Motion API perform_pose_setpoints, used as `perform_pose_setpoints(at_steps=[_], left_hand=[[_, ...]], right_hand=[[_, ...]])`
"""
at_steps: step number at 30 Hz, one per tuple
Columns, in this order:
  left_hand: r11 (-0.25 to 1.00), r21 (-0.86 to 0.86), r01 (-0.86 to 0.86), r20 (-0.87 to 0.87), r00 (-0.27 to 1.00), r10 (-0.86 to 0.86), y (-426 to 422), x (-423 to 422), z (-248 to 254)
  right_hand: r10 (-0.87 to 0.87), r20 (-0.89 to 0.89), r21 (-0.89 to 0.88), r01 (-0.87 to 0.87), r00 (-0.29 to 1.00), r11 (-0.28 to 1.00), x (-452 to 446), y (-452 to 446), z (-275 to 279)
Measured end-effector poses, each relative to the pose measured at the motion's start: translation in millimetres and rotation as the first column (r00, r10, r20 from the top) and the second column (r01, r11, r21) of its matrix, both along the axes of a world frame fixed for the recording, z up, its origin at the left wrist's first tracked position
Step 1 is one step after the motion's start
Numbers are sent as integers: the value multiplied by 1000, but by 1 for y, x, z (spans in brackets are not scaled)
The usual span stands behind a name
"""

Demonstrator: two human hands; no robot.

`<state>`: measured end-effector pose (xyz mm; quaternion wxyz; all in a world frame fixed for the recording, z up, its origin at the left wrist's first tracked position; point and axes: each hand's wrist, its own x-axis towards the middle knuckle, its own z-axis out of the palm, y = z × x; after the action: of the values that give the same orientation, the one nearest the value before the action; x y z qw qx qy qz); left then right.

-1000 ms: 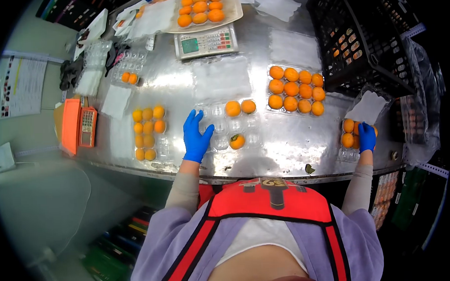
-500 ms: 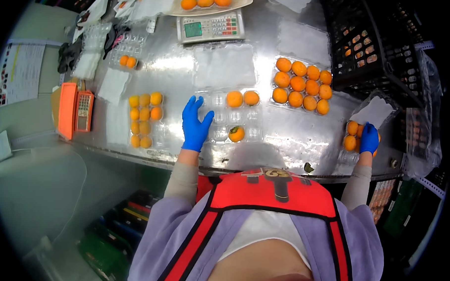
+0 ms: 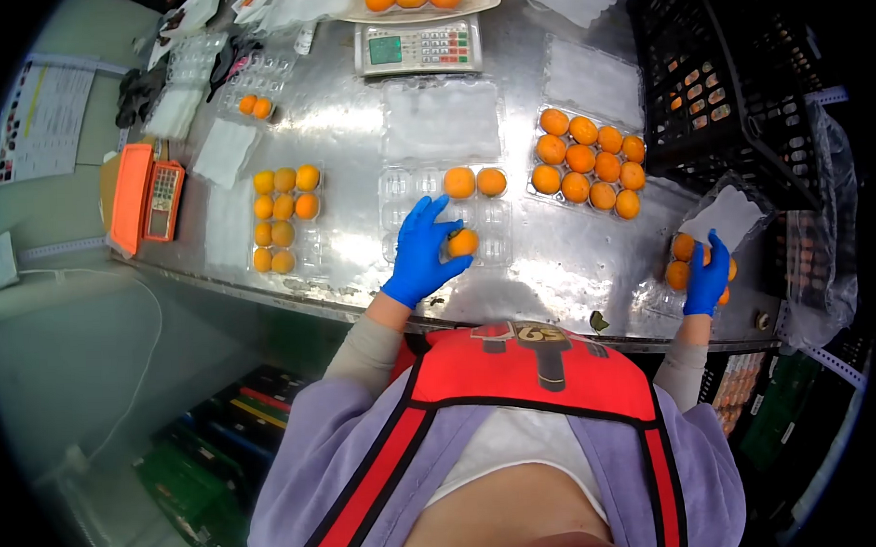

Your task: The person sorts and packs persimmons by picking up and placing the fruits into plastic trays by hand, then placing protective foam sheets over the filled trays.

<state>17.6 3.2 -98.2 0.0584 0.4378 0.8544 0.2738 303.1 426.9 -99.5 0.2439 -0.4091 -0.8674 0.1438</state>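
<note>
My left hand [image 3: 424, 253], in a blue glove, is at the front of the middle clear tray [image 3: 396, 186], its thumb and fingers around an orange fruit [image 3: 463, 242]. Two more fruits [image 3: 474, 182] sit at the back of that tray. At the right, my right hand [image 3: 707, 276], also gloved in blue, is over a small clear tray of orange fruits [image 3: 678, 274]. Its fingers are partly spread and touch the fruits; whether it grips one is hidden.
A tray with several fruits [image 3: 580, 159] stands right of centre, another [image 3: 282, 207] at the left. Behind are a scale [image 3: 418, 47] and a black crate [image 3: 731, 90]. An orange calculator case [image 3: 132, 199] lies far left; a leaf [image 3: 599, 321] lies near the front edge.
My left hand has moved right from the left side of the middle tray and closed around its front fruit. My right hand has shifted slightly left, with its fingers more extended.
</note>
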Motion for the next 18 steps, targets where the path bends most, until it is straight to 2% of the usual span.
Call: perform_pose_setpoints(at_steps=[1, 2, 3, 5, 7, 9, 10, 12, 13, 15, 16, 17, 18], left_hand=[[979, 190, -75, 237, 971, 28, 2, 0, 4], [918, 350, -187, 462, 887, 5, 4, 0, 9], [916, 354, -187, 462, 887, 2, 7, 0, 22], [871, 447, -203, 551, 829, -90, 15, -1, 58], [858, 479, -188, 571, 808, -142, 20, -1, 74], [762, 554, -336, 758, 582, -295, 27, 4, 85], [761, 557, -333, 756, 581, -300, 31, 6, 94], [701, 546, -459, 838, 291, -462, 36, 8, 108], [699, 549, -458, 836, 291, -466, 40, 9, 105], [619, 596, -511, 757, 100, -646, 48, 8, 99], [632, 568, -528, 754, 26, -656, 49, 9, 101], [631, 570, -526, 753, 27, -658, 50, 12, 103], [640, 517, -568, 750, -59, -658, 50, 14, 104]], right_hand=[[73, -106, -29, -77, 992, 997, -14, -19, 8], [102, -135, -119, -119, 986, 986, -33, -45, 21], [128, -166, -208, -162, 978, 965, -55, -73, 35], [339, -293, -235, -411, 894, 881, -90, -116, 63], [443, -355, -300, -549, 823, 780, -120, -150, 83], [594, -378, -219, -692, 710, 688, -143, -176, 100], [638, -430, -192, -755, 639, 627, -154, -187, 113], [698, -510, -173, -855, 503, 490, -171, -198, 121], [699, -508, -170, -854, 503, 491, -177, -204, 124], [663, -628, -219, -910, 408, 353, -188, -213, 132], [679, -624, -255, -922, 386, 290, -192, -214, 135], [680, -623, -252, -923, 385, 291, -195, -217, 134], [659, -658, -252, -932, 363, 262, -198, -221, 132]])
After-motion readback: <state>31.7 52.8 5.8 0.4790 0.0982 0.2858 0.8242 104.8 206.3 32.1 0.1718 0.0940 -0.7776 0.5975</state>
